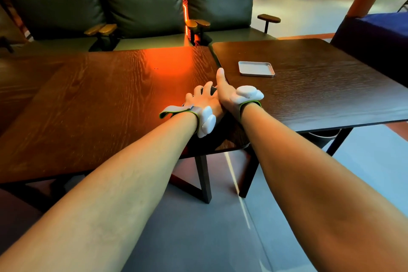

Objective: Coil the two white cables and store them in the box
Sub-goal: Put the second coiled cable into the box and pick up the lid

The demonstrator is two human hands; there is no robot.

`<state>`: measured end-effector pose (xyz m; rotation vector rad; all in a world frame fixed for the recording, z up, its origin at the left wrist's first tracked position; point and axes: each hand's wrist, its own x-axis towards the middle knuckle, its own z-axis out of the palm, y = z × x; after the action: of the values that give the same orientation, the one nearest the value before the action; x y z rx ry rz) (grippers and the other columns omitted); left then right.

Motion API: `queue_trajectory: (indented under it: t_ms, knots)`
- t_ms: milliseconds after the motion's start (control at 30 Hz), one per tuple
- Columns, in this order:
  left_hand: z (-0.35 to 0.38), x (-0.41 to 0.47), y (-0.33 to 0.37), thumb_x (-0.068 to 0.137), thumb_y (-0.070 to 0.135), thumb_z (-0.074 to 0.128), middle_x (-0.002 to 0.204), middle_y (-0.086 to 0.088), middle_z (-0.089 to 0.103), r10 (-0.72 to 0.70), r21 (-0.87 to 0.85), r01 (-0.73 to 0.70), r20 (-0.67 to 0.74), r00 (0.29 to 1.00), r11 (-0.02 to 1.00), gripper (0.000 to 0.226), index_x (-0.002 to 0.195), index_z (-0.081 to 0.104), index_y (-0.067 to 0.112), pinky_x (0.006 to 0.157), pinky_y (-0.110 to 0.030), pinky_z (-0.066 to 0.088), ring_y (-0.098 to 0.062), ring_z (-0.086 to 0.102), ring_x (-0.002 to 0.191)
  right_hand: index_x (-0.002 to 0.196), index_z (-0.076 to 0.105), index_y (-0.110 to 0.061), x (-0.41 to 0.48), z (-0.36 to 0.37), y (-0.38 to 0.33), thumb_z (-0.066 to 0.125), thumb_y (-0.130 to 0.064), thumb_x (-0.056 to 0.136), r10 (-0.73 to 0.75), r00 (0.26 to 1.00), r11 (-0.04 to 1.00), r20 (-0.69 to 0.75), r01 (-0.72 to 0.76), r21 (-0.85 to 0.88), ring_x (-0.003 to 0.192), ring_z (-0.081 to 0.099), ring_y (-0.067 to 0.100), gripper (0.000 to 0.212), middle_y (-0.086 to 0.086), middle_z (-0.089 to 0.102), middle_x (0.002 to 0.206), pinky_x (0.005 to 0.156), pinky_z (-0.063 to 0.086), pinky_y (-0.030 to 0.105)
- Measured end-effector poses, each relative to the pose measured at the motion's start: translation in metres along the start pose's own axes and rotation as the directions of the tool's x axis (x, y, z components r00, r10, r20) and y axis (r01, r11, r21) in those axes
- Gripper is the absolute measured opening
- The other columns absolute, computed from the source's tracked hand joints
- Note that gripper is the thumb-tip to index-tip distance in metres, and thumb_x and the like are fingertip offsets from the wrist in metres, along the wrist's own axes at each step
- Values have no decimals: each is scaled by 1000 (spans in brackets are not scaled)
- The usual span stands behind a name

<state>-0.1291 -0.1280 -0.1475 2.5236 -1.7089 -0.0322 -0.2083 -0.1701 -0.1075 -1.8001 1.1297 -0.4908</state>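
No white cable shows in this view. A shallow silver metal box, open on top, lies on the right table beyond my hands. My left hand lies knuckles up at the seam between the two tables, its fingers spread over a small dark object that is mostly hidden. My right hand presses edge-on against the left hand with its thumb pointing away from me. Its fingers are hidden behind the left hand. Both wrists carry white sensor pods on grey straps.
Two dark wooden tables stand side by side, the left one lit orange, the right one darker. A green cushioned bench runs behind them. A blue seat stands at the far right. Grey floor lies below my arms.
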Motion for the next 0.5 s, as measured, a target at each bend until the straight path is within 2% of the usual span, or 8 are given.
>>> queue_trajectory:
  t_ms: [33, 133, 233, 300, 333, 400, 433, 500]
  knots:
    - [1, 3, -2, 82, 67, 34, 160, 4, 13, 31, 22, -32, 9, 999, 999, 79, 151, 8, 41, 100, -53, 33, -35, 23, 139, 145, 35, 2, -3, -4, -1, 19, -38, 106, -3, 1000, 1000, 8, 3, -4, 135, 40, 38, 58, 21, 39, 149, 96, 34, 34]
    - [3, 15, -4, 90, 55, 52, 163, 0, 2, 133, 165, -137, 35, 990, 977, 79, 149, 3, 41, 104, -56, 29, -37, 10, 145, 138, 48, -5, 7, -21, 3, 16, -38, 106, -55, 997, 962, -51, 39, -270, 131, 46, 35, 56, 18, 50, 142, 95, 34, 33]
    - [5, 38, 4, 92, 44, 57, 166, -1, -3, 123, 197, -132, 55, 991, 971, 76, 151, 9, 38, 108, -57, 24, -34, 4, 149, 125, 52, -13, 26, -39, 19, 17, -32, 103, -101, 994, 763, -27, 60, -644, 131, 42, 34, 46, 11, 52, 138, 100, 32, 41]
    - [0, 54, 11, 92, 53, 41, 167, 1, -2, 72, 113, -80, 81, 994, 990, 66, 152, 18, 37, 110, -56, 19, -31, 3, 150, 124, 44, -13, 42, -44, 31, 25, -26, 99, -114, 993, 670, 12, 86, -738, 133, 33, 37, 34, 16, 45, 139, 102, 33, 44]
    - [-3, 61, 12, 90, 56, 33, 167, 2, -2, 47, 73, -53, 92, 995, 996, 64, 151, 22, 38, 110, -55, 17, -30, 3, 150, 131, 39, -13, 51, -46, 37, 29, -28, 97, -86, 996, 658, 14, 67, -750, 137, 27, 39, 38, 18, 39, 143, 105, 31, 46]
    - [-7, 71, 11, 86, 55, 29, 167, 2, 0, 27, 63, -33, 100, 995, 997, 67, 151, 26, 38, 110, -55, 17, -29, 4, 150, 150, 19, -19, 65, -49, 43, 36, -30, 94, -41, 997, 596, 63, 75, -799, 147, 7, 40, 60, 20, 21, 155, 112, 25, 51]
    - [-7, 77, 9, 86, 54, 31, 167, 2, 0, 23, 69, -30, 92, 995, 997, 68, 151, 26, 37, 110, -55, 18, -29, 5, 151, 154, 8, -23, 74, -50, 44, 38, -28, 92, -59, 994, 548, 88, 106, -830, 149, -2, 40, 68, 19, 14, 158, 115, 23, 54]
    - [-5, 86, 5, 87, 51, 37, 167, 2, 2, 9, 79, -15, 73, 997, 997, 68, 152, 25, 36, 111, -55, 18, -29, 6, 151, 155, -5, -29, 88, -53, 45, 36, -27, 93, -92, 989, 484, 113, 144, -863, 149, -6, 40, 75, 18, 8, 160, 115, 22, 57]
